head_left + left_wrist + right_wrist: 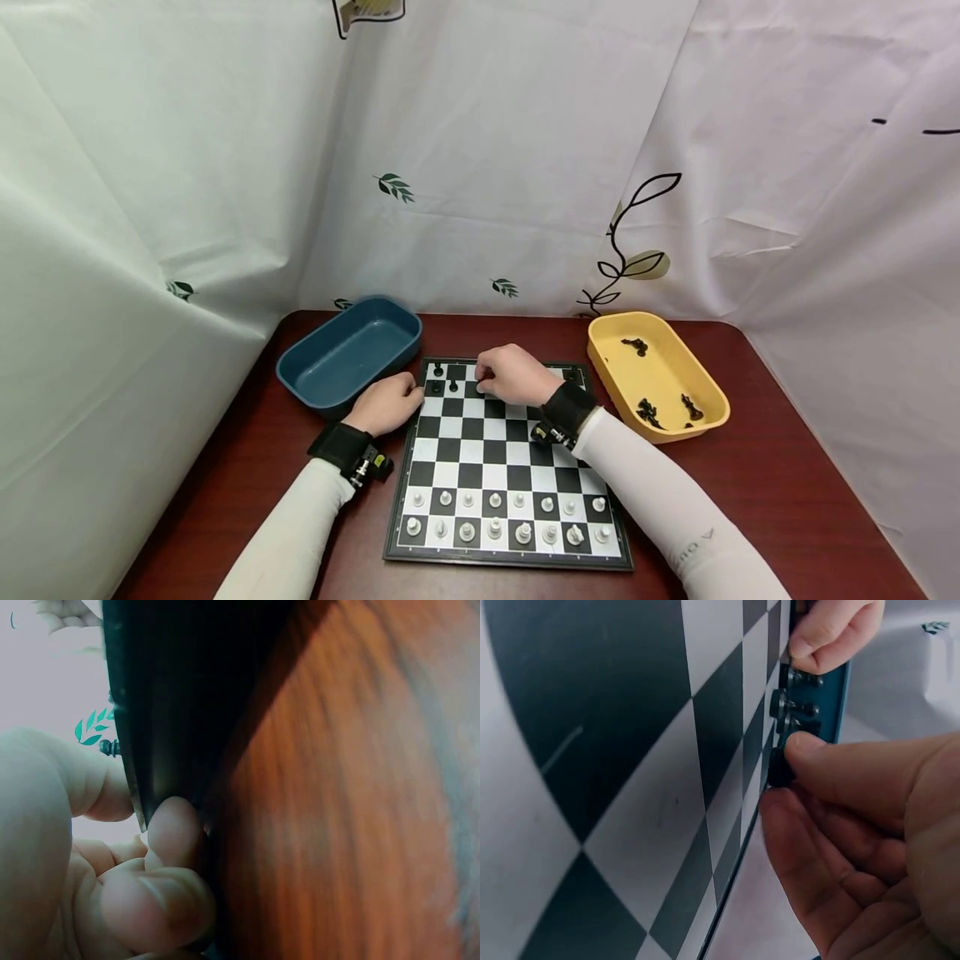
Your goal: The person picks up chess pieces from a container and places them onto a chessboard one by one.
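A black-and-white chessboard (471, 427) lies on the table. At its far rows my right hand (517, 375) pinches a small black chess piece (780, 769) between thumb and forefinger, its base right at the board; the fingers hide most of it. My left hand (384, 406) holds the board's left edge near the far corner, thumb over the top and fingertips (176, 832) against the side. Close to that corner stand a few black chess pieces (799, 709), including a black pawn (453, 386). White chess pieces (495, 528) fill the two near rows.
A yellow tray (600, 354) at the right holds several loose black pieces (649, 413). Behind my left hand, a dark blue tray (352, 354) stands at the far left of the brown table (757, 467). A white patterned cloth (480, 167) hangs behind the table.
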A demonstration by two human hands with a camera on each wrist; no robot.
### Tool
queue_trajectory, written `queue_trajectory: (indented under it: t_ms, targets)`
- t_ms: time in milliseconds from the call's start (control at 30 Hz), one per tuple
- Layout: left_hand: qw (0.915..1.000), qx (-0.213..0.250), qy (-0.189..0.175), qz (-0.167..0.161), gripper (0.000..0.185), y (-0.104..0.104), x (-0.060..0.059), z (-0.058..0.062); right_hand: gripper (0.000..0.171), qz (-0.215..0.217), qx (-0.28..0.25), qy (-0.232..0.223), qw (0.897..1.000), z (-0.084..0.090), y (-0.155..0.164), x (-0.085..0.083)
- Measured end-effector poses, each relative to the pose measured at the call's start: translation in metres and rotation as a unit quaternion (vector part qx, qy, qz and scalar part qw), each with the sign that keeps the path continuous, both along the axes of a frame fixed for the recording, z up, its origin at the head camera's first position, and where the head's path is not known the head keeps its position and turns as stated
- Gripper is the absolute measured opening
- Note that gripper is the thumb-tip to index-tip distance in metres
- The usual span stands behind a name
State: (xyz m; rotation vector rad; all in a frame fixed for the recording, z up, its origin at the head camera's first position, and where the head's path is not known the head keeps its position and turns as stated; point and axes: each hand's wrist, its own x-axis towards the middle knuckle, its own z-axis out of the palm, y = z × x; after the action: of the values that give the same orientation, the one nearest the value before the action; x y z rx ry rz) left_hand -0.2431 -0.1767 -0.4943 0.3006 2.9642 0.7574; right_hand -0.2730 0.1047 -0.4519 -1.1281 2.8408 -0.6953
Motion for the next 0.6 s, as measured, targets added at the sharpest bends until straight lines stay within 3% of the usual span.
queue_trajectory:
  t_ms: [600]
  targets:
    - [1.0, 0.003, 0.009, -0.003, 0.03, 0.0, 0.0, -0.003, 0.006, 0.005, 0.01, -0.011, 1.0, -0.004, -0.012, 0.0]
